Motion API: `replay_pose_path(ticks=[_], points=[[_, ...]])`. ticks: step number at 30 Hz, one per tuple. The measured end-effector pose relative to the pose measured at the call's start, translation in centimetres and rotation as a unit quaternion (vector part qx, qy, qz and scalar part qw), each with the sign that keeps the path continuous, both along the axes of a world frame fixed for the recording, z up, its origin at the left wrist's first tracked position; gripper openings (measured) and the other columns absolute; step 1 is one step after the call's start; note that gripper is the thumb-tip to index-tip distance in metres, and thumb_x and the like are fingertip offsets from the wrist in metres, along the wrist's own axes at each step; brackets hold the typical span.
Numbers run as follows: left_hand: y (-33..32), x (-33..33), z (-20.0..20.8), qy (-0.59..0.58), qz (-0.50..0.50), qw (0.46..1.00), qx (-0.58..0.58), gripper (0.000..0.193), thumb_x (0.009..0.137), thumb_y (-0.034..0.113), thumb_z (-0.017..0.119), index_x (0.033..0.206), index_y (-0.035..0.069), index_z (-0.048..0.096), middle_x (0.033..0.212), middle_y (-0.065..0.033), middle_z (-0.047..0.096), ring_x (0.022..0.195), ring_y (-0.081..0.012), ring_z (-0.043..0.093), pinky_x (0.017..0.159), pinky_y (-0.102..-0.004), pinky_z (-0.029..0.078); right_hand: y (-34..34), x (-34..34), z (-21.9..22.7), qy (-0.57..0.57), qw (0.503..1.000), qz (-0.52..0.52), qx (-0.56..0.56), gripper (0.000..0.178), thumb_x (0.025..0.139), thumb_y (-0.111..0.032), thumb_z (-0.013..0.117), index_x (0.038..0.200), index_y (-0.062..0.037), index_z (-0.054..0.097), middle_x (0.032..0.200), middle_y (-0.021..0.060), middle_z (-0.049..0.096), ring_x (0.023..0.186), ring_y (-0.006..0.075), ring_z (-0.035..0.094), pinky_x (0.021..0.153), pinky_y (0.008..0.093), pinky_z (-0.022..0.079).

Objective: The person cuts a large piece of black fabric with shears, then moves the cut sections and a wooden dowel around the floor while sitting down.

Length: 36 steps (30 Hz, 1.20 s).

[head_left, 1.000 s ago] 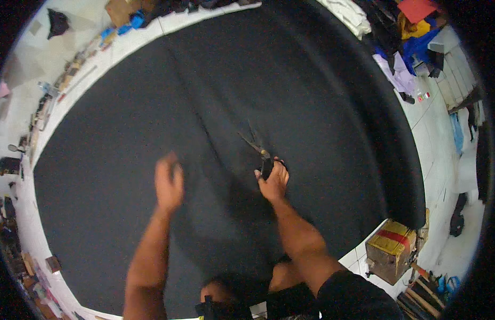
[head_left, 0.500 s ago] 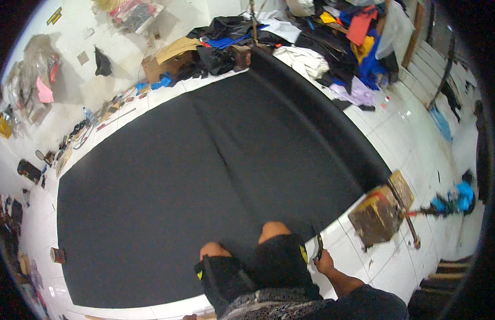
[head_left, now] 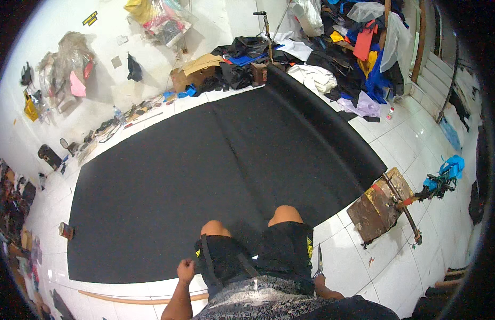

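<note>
In the head view, your right hand point(head_left: 321, 284) has its fingers wrapped around the scissors point(head_left: 320, 260), down by your right leg, with the blades pointing away from you. Your left hand point(head_left: 186, 271) is by your other leg with its fingers curled in; you can't tell if they hold anything. The big black cloth point(head_left: 151, 197) lies flat on the white floor point(head_left: 338, 256) in front of you, its far right side rolled up.
</note>
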State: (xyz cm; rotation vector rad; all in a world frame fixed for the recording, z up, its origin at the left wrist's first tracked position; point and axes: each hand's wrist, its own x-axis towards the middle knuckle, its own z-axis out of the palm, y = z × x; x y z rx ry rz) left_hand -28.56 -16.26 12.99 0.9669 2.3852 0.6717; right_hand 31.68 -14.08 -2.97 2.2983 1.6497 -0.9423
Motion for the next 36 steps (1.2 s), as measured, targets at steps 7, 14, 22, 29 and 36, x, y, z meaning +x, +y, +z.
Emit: replay_pose_path(ticks=[7,14,22,29,36], points=[[9.4,5.7,10.2,-0.088,-0.013,0.981,0.171,0.039,0.091,0.024,0.066,0.118,-0.003,0.063,0.118,-0.0183,0.063,0.102,-0.0245,0.064,0.089,-0.0362,0.050,6.0,5.9,-0.4,-0.065,0.959,0.245,-0.128,0.040,0.079,-0.037,0.069,0.105,-0.0069,0.073,0.104,0.0173,0.071,0.098,0.0318,0.069,0.082,0.0437,0.056],[8.6,11.1,13.1,0.109,-0.142,0.980,0.087,0.072,0.084,0.043,0.068,0.144,0.009,0.045,0.149,-0.0287,0.037,0.138,-0.0461,0.035,0.112,-0.0508,0.031,20.6,-9.2,12.6,0.033,0.935,0.239,0.260,0.036,0.086,-0.041,0.060,0.112,-0.0152,0.065,0.111,0.0177,0.064,0.102,0.0354,0.063,0.084,0.0499,0.050],[6.0,14.2,17.0,0.087,-0.155,0.983,0.047,0.071,0.079,0.036,0.071,0.135,0.000,0.047,0.141,-0.0313,0.037,0.131,-0.0490,0.038,0.109,-0.0535,0.032,23.9,-12.7,5.9,-0.020,0.887,0.316,0.337,0.065,0.089,-0.054,0.059,0.145,-0.0221,0.047,0.149,0.0175,0.042,0.133,0.0423,0.043,0.105,0.0594,0.035],[8.0,16.6,26.3,0.000,-0.308,0.949,-0.066,0.068,0.074,0.032,0.074,0.131,0.003,0.049,0.130,-0.0271,0.045,0.118,-0.0461,0.046,0.099,-0.0555,0.040,30.8,-13.9,10.7,0.001,0.984,0.151,0.094,0.046,0.101,-0.042,0.039,0.103,-0.0087,0.071,0.120,0.0163,0.066,0.116,0.0350,0.058,0.102,0.0654,0.031],[7.6,20.8,33.1,-0.098,-0.351,0.905,-0.220,0.064,0.078,0.036,0.074,0.131,0.006,0.052,0.135,-0.0217,0.046,0.124,-0.0413,0.045,0.102,-0.0533,0.041,40.3,-6.7,28.7,0.293,0.870,-0.372,0.138,0.075,0.099,-0.061,0.041,0.136,0.0033,0.051,0.137,0.0206,0.054,0.126,0.0325,0.051,0.103,0.0426,0.040]])
